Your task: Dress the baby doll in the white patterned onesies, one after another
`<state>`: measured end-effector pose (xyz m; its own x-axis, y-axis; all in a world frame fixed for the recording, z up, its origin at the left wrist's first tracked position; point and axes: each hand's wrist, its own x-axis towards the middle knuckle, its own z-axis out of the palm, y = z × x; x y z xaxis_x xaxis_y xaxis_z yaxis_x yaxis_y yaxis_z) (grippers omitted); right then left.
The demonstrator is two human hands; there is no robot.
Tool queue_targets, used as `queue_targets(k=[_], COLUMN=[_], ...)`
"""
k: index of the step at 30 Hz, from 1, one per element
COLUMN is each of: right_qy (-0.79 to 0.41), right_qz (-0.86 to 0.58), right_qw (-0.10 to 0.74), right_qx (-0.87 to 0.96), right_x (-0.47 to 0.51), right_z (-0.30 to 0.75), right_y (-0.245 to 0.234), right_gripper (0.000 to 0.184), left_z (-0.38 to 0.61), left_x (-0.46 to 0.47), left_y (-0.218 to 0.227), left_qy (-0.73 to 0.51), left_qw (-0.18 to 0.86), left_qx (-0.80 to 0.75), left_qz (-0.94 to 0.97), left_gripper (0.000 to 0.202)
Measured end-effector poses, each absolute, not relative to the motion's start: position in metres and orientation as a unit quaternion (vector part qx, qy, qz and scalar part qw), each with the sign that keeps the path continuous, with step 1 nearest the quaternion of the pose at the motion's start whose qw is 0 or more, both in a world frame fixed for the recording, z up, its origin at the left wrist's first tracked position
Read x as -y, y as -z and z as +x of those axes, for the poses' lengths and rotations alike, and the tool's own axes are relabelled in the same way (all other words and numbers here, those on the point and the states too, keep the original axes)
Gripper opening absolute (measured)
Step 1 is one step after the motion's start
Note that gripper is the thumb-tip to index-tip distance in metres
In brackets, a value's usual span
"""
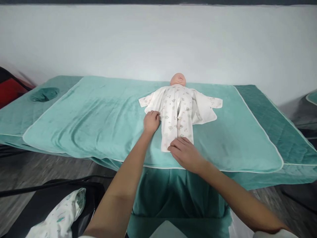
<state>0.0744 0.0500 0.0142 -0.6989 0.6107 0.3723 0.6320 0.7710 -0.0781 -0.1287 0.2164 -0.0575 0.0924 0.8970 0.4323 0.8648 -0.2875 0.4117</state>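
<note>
A baby doll (178, 79) lies on its back, head toward the wall. It wears a white printed baby shirt (204, 107) with its sleeves spread to both sides and one front flap folded out at the right. White printed baby trousers (170, 129) lie along its middle, with the leg ends toward me. My left hand (151, 122) is closed at the left lower edge of the shirt, fingers curled over the cloth. At the lower end of the right trouser leg, my right hand (184, 153) has its fingers bent onto the fabric; the fingertips are partly hidden.
Beneath the doll is a teal blanket (99, 115), wrinkled at the left, over a padded table with a face hole (44, 94). A white wall (123, 43) stands behind. At lower left, printed cloth (61, 215) rests on a black seat (27, 215).
</note>
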Motion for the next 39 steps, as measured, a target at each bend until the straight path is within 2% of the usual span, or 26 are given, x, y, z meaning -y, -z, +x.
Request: queue_targets(k=[9,11,15,18,20,22,26,39], right_qy=[-0.002,-0.03,-0.093,-0.063,-0.032,0.001,0.09,0.09], right_qz=[-0.32,-0.331,-0.402,-0.496,-0.538,-0.557,-0.577,-0.61], right_qw=[0.216,0.256,0.386,0.431,0.398,0.332,0.231,0.215], right_qx=[0.922,0.908,0.825,0.752,0.742,0.761,0.778,0.757], right_x=[-0.053,-0.057,-0.084,-0.117,-0.136,-0.147,-0.148,-0.155], right_z=[0.081,0.089,0.119,0.146,0.159,0.165,0.161,0.164], right_y=[-0.017,-0.02,-0.015,0.003,0.019,0.031,0.037,0.034], right_gripper=[0.014,0.016,0.014,0.019,0.021,0.02,0.022,0.028], left_z=[-0.128,-0.128,-0.128,-0.127,-0.126,-0.126,-0.126,-0.126], left_x=[-0.217,-0.217,-0.215,-0.211,-0.208,-0.206,-0.205,-0.209], left_y=[0.058,0.058,0.055,0.05,0.046,0.044,0.043,0.049], left_qy=[-0.311,-0.311,-0.309,-0.288,-0.255,-0.223,-0.201,-0.231], left_qw=[0.026,0.028,0.037,0.024,-0.004,-0.032,-0.048,-0.027], left_qx=[-0.602,-0.603,-0.607,-0.597,-0.579,-0.561,-0.55,-0.59], left_qz=[0.735,0.734,0.731,0.748,0.774,0.797,0.809,0.773], left_gripper=[0.025,0.025,0.025,0.025,0.02,0.018,0.017,0.019])
